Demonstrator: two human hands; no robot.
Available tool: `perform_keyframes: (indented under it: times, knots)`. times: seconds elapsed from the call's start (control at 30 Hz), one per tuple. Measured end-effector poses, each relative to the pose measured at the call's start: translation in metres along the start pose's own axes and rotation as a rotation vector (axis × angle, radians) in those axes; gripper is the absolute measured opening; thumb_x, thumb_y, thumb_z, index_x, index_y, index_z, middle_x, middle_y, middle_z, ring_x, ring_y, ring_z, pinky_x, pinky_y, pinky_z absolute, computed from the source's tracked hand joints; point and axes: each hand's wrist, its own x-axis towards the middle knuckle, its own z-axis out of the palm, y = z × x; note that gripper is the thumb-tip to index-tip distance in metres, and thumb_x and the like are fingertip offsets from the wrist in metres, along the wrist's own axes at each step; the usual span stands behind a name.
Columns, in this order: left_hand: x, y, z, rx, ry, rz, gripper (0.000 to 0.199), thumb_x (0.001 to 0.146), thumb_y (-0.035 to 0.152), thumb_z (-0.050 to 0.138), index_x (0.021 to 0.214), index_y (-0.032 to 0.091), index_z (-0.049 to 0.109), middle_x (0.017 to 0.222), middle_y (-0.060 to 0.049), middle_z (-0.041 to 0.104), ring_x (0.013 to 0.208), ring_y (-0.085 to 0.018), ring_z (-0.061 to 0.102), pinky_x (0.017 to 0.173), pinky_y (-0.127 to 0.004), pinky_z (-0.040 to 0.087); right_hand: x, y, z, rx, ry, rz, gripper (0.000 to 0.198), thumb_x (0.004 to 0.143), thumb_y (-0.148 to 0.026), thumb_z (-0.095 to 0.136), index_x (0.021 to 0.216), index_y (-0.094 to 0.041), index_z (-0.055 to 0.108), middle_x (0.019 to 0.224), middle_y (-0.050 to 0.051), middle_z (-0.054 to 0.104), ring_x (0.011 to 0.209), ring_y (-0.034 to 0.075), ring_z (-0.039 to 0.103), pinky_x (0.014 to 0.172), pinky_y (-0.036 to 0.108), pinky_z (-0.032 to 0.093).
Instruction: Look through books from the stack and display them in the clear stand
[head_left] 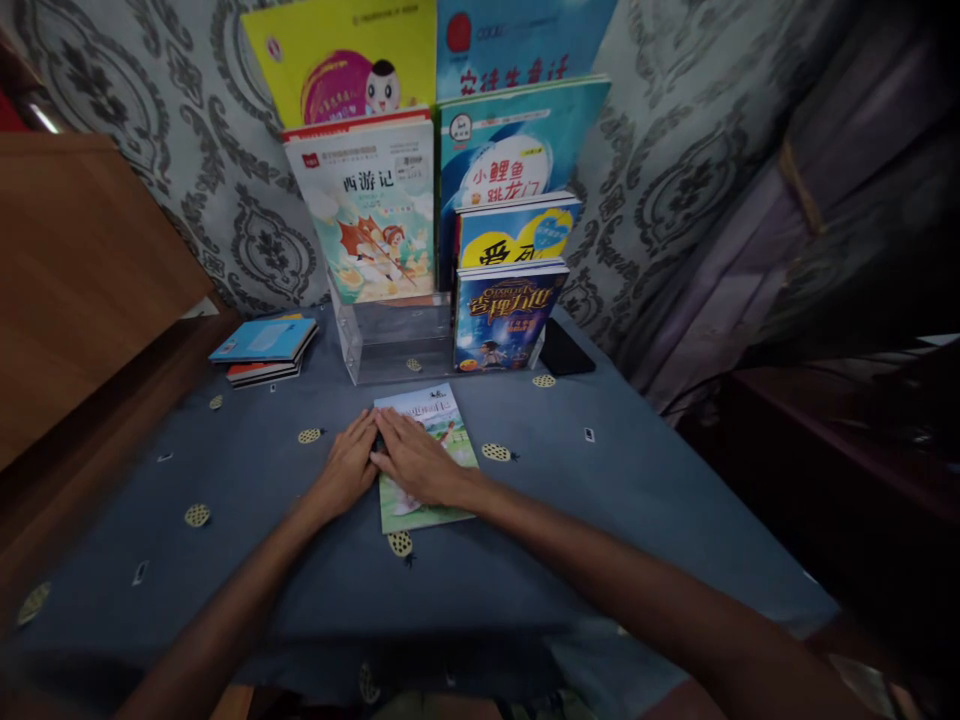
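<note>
A thin picture-covered book (417, 517) with a green and pale blue cover lies closed on the cloth-covered table. My right hand (416, 462) rests flat across the left and middle part of its cover, fingers stretched out and hiding some of the title. Along the book's left edge is my left hand (346, 468), its fingers extended and their tips meeting those of the right hand. Whether the left fingertips press on the book or on the cloth, I cannot tell. Just behind the book stands a clear acrylic rack (390, 345).
Several books stand in the rack, among them a white-and-green one (375, 225) and a dark blue one (506, 325). A small stack of books (266, 340) lies at the left. A black flat object (566, 348) lies right of the rack. Patterned curtain (255, 235) hangs behind.
</note>
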Motion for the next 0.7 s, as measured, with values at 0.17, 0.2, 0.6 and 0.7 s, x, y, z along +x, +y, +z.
perform_keyframes:
  times: [0.17,0.2,0.6,0.7]
  knots:
    - [0.000,0.004,0.001,0.049,0.009,-0.024,0.053,0.100,0.038,0.037,0.145,0.011,0.045,0.152,-0.019,0.046,0.145,-0.028,0.039,0.115,-0.049,0.039,0.003,0.035,-0.017,-0.165,-0.025,0.086,0.063,0.103,-0.045,0.031,0.149,-0.003,0.038,0.156,0.024,0.039,0.149,0.030,0.030,0.122,0.050,0.027]
    - [0.000,0.004,0.001,0.058,0.011,-0.032,0.053,0.101,0.040,0.036,0.145,0.011,0.046,0.152,-0.018,0.047,0.145,-0.028,0.039,0.114,-0.049,0.040,0.001,0.042,-0.022,-0.196,-0.020,0.117,0.062,0.103,-0.043,0.030,0.149,-0.003,0.039,0.156,0.023,0.039,0.149,0.030,0.030,0.122,0.050,0.027]
    - [0.001,0.009,-0.007,0.101,-0.076,-0.040,0.059,0.103,0.048,0.029,0.148,0.012,0.042,0.156,-0.017,0.042,0.147,-0.028,0.035,0.115,-0.048,0.038,-0.038,0.063,-0.045,-0.333,-0.038,0.234,0.065,0.102,-0.043,0.028,0.151,-0.002,0.036,0.159,0.022,0.032,0.150,0.029,0.029,0.121,0.049,0.028]
    - [0.003,0.008,-0.010,0.123,-0.096,-0.018,0.060,0.103,0.048,0.028,0.148,0.011,0.042,0.156,-0.016,0.042,0.149,-0.027,0.033,0.116,-0.046,0.036,-0.050,0.059,-0.045,-0.342,-0.044,0.199,0.069,0.102,-0.050,0.024,0.153,-0.003,0.033,0.160,0.022,0.032,0.150,0.028,0.027,0.121,0.050,0.028]
